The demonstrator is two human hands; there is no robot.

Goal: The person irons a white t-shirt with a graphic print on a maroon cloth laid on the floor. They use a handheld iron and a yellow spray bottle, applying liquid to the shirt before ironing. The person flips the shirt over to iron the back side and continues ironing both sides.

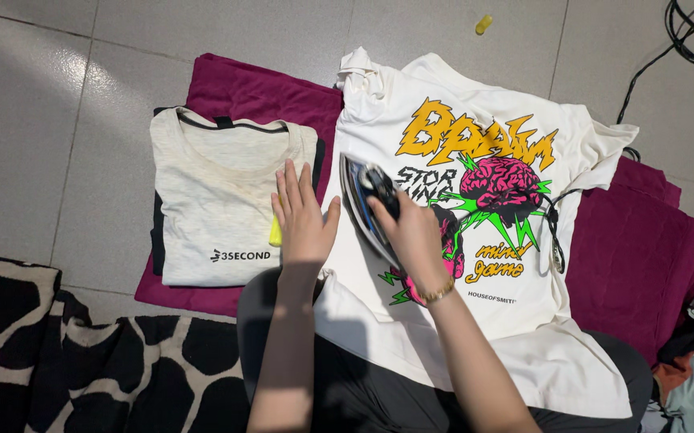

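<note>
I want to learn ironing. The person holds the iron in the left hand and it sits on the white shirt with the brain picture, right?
Not quite. The head view shows the right hand holding the iron, not the left. The left hand lies flat beside it, open, at the shirt's edge. The rest is right: the iron sits on the white shirt with the brain picture.

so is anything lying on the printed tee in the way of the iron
Yes. The right hand holds the iron tilted on the white printed tee, and a black cord lies across the print just right of it. The left hand rests flat at the tee's left edge.
</note>
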